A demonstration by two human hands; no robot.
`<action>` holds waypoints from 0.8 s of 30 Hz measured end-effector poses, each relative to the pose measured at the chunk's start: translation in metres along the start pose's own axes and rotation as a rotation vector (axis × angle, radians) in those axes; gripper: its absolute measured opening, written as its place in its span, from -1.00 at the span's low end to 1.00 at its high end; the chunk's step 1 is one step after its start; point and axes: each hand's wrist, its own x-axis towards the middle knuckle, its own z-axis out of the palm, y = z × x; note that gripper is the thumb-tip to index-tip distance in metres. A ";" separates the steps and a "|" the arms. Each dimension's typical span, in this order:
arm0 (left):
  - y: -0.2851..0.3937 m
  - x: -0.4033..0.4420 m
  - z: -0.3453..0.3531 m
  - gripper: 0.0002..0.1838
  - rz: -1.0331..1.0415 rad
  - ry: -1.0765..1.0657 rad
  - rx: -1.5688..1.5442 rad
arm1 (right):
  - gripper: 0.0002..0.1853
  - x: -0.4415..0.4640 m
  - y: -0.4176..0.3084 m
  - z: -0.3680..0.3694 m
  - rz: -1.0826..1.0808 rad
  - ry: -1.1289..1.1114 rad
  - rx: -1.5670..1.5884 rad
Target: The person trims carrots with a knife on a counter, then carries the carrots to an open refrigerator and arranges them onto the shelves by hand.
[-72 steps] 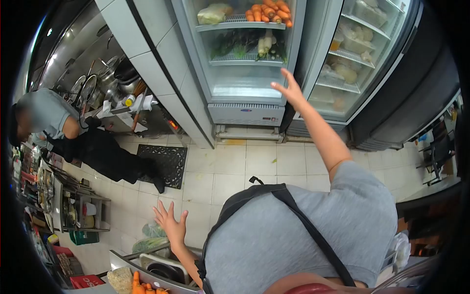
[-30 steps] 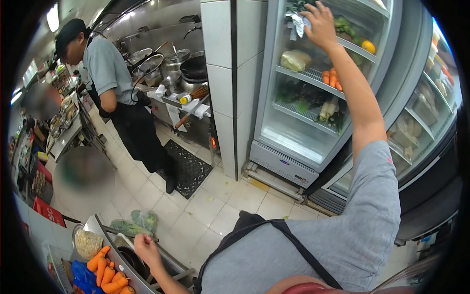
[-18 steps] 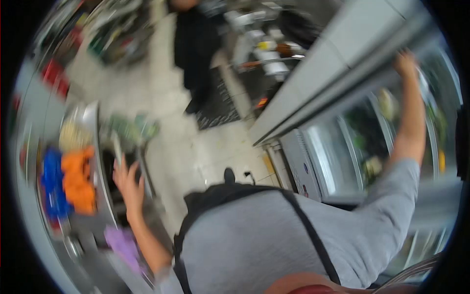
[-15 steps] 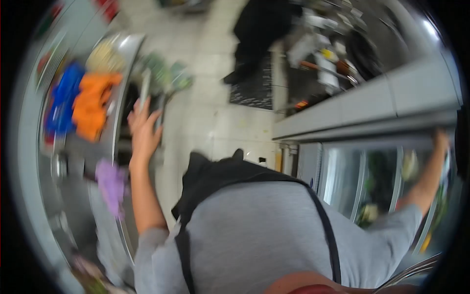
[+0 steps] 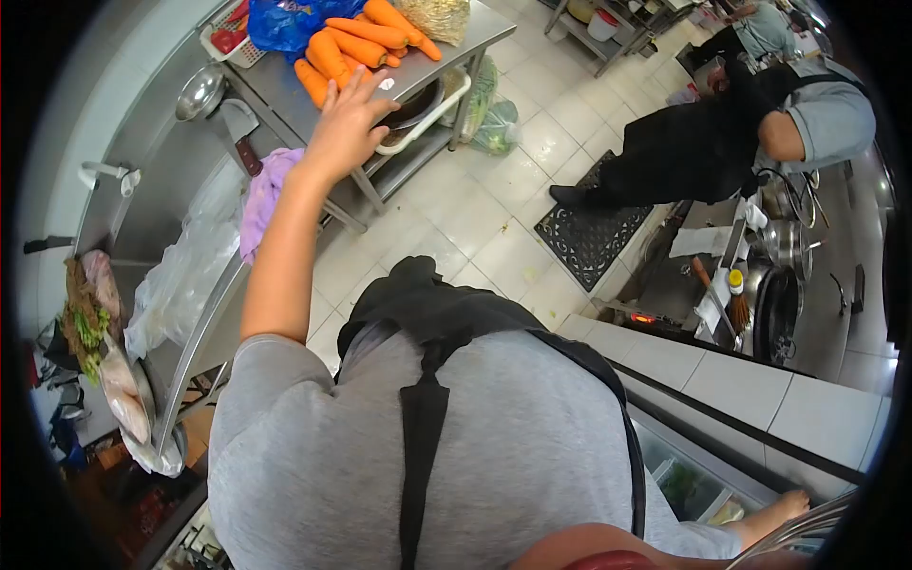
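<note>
My left hand [image 5: 344,133] reaches over the front edge of the steel table [image 5: 489,27], its fingers spread and nothing held. Just beyond the fingertips lies a pile of orange carrots [image 5: 359,47]. A blue plastic bag [image 5: 283,27] is behind them, and a clear bag of pale yellowish food [image 5: 435,17] lies to their right. Below the tabletop sits a white basket [image 5: 432,123], partly covered by the hand. My right hand [image 5: 787,508] is low at the right, beside the glass-topped cold cabinet [image 5: 698,486]; its fingers are too small and hidden to read.
A cleaver [image 5: 245,142], purple cloth [image 5: 268,201] and metal bowl [image 5: 201,93] lie on the left counter. A co-worker [image 5: 703,133] stands at the stove, on a black mat [image 5: 594,223]. Bagged greens [image 5: 496,128] rest on the tiled floor.
My view has swung round to the left and sharpened. The left hand now appears higher, closer to the carrots, still spread. My right hand has dropped to the lower right of view.
</note>
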 end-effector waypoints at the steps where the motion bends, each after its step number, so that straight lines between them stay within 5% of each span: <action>1: -0.006 -0.004 -0.005 -0.58 -0.008 0.000 0.005 | -0.59 -0.002 0.001 -0.002 0.010 -0.021 0.007; 9: -0.069 -0.029 -0.021 -0.63 -0.224 0.037 0.103 | -0.60 0.008 -0.005 -0.012 0.001 0.005 0.046; 16: -0.111 0.010 -0.044 -0.66 -0.043 0.149 0.146 | -0.61 0.014 -0.005 -0.015 -0.017 0.024 0.066; 24: -0.108 0.009 -0.055 -0.65 -0.112 0.145 0.024 | -0.62 0.031 0.006 0.022 -0.055 0.038 0.111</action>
